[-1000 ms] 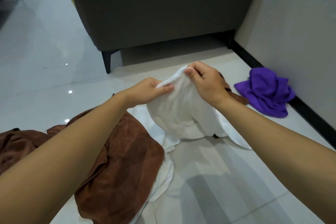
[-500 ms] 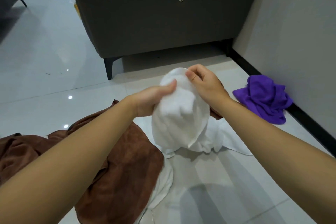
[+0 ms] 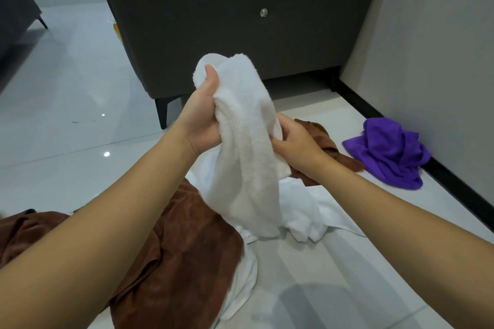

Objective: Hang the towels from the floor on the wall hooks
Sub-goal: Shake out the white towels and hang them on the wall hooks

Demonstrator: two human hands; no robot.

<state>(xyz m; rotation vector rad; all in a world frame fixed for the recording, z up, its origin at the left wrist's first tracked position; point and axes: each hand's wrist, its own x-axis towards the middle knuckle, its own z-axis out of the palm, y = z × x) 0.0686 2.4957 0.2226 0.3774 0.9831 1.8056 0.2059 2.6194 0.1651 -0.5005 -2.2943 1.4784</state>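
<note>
We are lifting the white towel off the floor — left hand gripping its bunched top, right hand holding its side lower down. We are judging pickup underway; next, carrying it to a hook — none in view.

left grip clutches bunched white terry towel; right grip holds its side; crumpled purple towel by grey wall.

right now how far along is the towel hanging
Nothing visibly hung; no hooks in view. In hand: the left hand grips the white towel up top, the right hand holds it lower. Left on the floor: brown towel, purple towel, more white cloth.
</note>
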